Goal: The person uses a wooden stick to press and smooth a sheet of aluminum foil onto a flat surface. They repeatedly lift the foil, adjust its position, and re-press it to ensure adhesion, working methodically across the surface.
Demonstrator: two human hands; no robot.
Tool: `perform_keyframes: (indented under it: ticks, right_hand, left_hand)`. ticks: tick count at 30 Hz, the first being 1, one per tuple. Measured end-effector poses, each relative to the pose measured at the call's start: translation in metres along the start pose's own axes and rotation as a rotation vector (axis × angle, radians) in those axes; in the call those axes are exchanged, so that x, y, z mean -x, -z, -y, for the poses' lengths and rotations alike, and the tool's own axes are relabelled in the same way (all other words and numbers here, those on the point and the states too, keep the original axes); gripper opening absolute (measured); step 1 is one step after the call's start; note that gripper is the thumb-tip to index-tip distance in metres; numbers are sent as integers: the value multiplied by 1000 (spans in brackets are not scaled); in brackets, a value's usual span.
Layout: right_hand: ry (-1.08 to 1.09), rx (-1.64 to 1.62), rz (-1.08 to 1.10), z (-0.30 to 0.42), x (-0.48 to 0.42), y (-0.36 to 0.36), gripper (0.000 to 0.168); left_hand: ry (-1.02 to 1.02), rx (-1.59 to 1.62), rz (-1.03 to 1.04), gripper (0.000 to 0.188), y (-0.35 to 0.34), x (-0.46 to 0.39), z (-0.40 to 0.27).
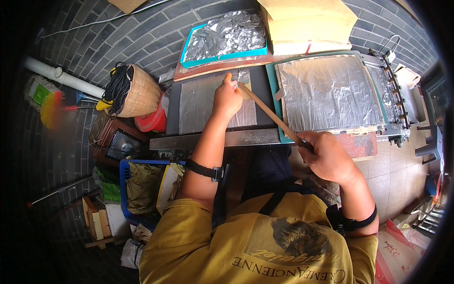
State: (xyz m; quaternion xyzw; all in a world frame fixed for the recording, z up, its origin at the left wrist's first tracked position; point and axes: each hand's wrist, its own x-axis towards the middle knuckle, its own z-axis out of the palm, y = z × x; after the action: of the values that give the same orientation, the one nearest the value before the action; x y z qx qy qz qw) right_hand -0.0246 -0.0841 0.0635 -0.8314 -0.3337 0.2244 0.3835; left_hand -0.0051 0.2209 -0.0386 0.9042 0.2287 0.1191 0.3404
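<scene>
A long wooden stick (271,112) slants across the bench, its dark handle end gripped by my right hand (324,156). The stick's far tip reaches the fingers of my left hand (227,99). Orange covers or stains show on those fingertips, and a small pale or silvery bit lies between them; whether it is held is unclear. Below my left hand a thin grey foil sheet (197,106) lies on a black pad (264,115). To the right, a stack topped with wrinkled silver foil (326,92) rests on a green mat (279,103).
Behind the pad, a turquoise tray (223,61) holds crumpled foil scraps (230,35). A tall stack of yellowish paper (310,21) stands beside it. Left are a woven basket (142,90) with black cable and a red bucket (152,119). A metal edge (248,137) borders the bench front.
</scene>
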Motion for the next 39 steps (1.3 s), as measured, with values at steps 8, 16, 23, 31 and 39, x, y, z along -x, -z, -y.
perform_keyframes:
  ticks: [8,16,23,31,39]
  right_hand:
    - [17,9,-17,-1,0,-1,17]
    - [-1,0,-20,2,0,1,17]
    - [-13,16,-12,1,0,1,18]
    - [-23,34,-15,1,0,0,18]
    - [13,119,-96,7,3,5,20]
  left_hand:
    - [-10,1,3,59,0,0,-2]
    - [-19,4,-11,59,0,0,-1]
    - [-18,17,-13,59,-1,-1,2]
    - [-12,12,0,60,-1,0,1]
    - [-33,-32,-2,65,-3,-3,2]
